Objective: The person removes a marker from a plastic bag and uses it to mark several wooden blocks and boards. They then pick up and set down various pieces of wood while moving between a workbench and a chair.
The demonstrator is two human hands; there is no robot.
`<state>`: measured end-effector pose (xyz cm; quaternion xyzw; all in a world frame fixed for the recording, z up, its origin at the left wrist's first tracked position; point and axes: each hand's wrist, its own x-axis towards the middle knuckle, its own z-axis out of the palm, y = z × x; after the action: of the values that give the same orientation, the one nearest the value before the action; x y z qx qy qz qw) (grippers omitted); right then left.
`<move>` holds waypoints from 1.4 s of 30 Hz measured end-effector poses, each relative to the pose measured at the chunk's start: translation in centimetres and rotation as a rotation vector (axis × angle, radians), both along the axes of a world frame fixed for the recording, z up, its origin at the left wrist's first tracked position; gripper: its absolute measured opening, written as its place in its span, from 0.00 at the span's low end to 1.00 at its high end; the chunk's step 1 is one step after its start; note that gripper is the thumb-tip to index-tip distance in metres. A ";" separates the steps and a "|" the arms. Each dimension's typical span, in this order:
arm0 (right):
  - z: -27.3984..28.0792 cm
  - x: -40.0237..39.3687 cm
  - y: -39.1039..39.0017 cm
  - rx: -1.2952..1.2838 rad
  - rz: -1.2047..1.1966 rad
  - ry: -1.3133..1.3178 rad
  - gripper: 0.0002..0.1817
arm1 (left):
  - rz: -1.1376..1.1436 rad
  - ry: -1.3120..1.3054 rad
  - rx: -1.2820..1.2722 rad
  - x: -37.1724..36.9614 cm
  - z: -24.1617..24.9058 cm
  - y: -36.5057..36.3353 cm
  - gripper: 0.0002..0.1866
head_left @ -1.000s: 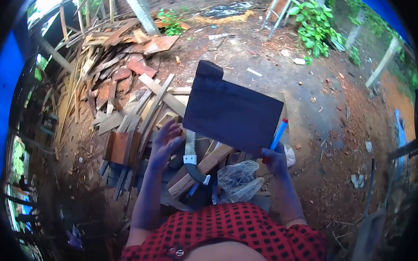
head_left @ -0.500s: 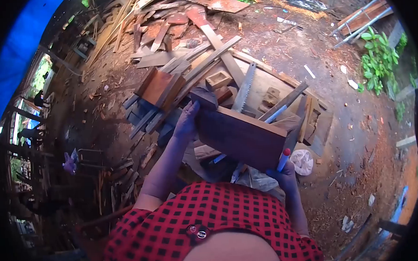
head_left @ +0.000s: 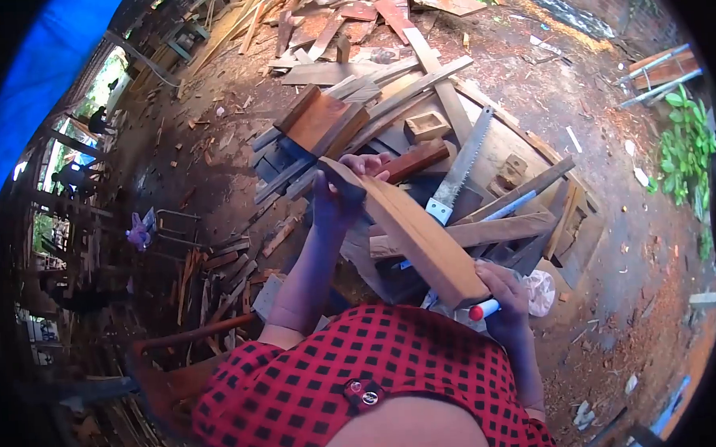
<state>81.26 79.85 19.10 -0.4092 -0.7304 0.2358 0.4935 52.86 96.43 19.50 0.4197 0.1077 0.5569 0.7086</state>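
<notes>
A thick wooden board [head_left: 423, 241] slants across the space in front of my chest, its pale brown edge turned upward. A short dark wood block [head_left: 342, 179] sits crosswise at its far left end. My left hand [head_left: 337, 208] is closed around that end, with fingers showing behind the block. At the near right end my right hand [head_left: 507, 290] grips the board. A white marker [head_left: 488, 307] with a red tip is also tucked in my right hand, pointing left below the board's end.
A handsaw [head_left: 466, 167] lies on the work surface beyond the board, among wood offcuts. A trough-shaped wooden piece [head_left: 321, 121] rests at left, near a small hollowed block [head_left: 427, 126]. Scrap planks [head_left: 349, 24] are piled farther back. A plastic bag [head_left: 541, 291] lies right of my right hand.
The board has been turned, so its narrow edge faces up instead of its broad dark face. The marker's red tip has swung from upward to leftward. The view has shifted slightly.
</notes>
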 end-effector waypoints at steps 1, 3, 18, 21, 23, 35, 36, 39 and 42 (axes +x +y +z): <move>-0.1 -0.1 0.0 0.059 -0.022 -0.057 0.20 | -0.024 -0.049 -0.001 0.0 0.1 0.1 0.38; 0.9 -0.5 0.1 0.086 -0.043 -0.096 0.20 | -0.093 -0.160 0.003 -0.1 0.0 0.6 0.47; -0.2 -1.4 0.8 0.209 -0.082 -0.175 0.19 | -0.109 -0.348 0.016 -0.1 1.5 0.5 0.44; -0.1 -1.5 0.6 0.206 -0.086 -0.181 0.19 | -0.106 -0.366 0.066 0.3 2.1 0.4 0.41; 0.1 -1.6 0.6 0.206 -0.092 -0.178 0.19 | -0.107 -0.379 0.091 0.4 2.4 0.3 0.40; -0.3 -2.0 1.2 0.296 -0.222 -0.223 0.17 | -0.114 -0.546 0.019 0.8 3.0 1.1 0.34; -0.4 -2.0 1.3 0.300 -0.229 -0.227 0.17 | -0.116 -0.550 0.018 0.8 3.1 1.1 0.34; -0.6 -1.9 1.4 0.308 -0.252 -0.238 0.16 | -0.111 -0.549 0.015 1.0 3.1 1.1 0.34; -0.7 -2.0 1.5 0.310 -0.283 -0.231 0.16 | -0.121 -0.566 0.015 1.2 3.1 1.1 0.34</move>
<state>79.27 81.32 18.42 -0.4512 -0.7448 0.0010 0.4917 54.03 97.55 22.57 0.2586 -0.1238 0.6092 0.7394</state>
